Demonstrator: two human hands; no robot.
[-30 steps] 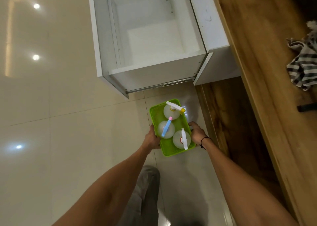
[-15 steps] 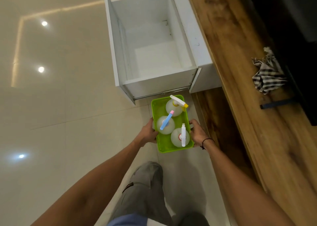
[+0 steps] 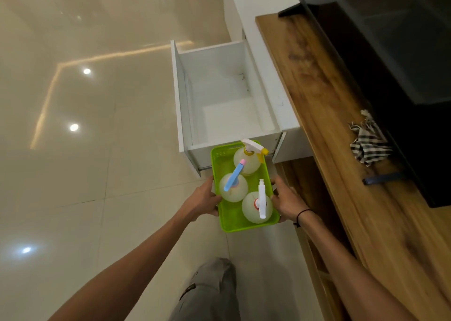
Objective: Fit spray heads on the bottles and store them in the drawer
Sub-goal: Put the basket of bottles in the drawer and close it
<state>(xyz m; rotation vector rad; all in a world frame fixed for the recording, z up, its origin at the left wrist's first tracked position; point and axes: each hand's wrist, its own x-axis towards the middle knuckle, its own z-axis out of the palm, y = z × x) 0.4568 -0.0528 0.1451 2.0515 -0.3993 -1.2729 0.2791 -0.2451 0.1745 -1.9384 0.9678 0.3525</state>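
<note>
While both of our hands carry the green tray (image 3: 234, 223), the head view, our only one, looks down on it in front of the open white drawer (image 3: 219, 96). Our left hand (image 3: 202, 202) grips the tray's left wall, thumb over the rim and the other fingers curled underneath, out of sight. Our right hand (image 3: 284, 202) grips the right wall the same way, thumb up by the rim; how the fingers below are spread we cannot tell.

Three rounded translucent bottles stand upright in the tray, each with a spray head already on: the yellow-trimmed bottle (image 3: 247, 161) at the far end, the blue-headed bottle (image 3: 233, 187) at the left, and the red-collared bottle (image 3: 256, 207) nearest us. So we judge the fitting step finished and the storing step in hand.

The tray's far end overlaps the drawer's near wall in this view (it seems level with that wall or just above it, though we cannot say whether it clears it). The drawer floor shows nothing in it.

The next move, as we judge it, calls for keeping the tray level so the bottles stay upright, carrying it over the near wall, then lowering it squarely between the drawer's side walls.

On the wooden counter (image 3: 341, 150) at right lies a striped cloth (image 3: 369, 146), well apart.
</note>
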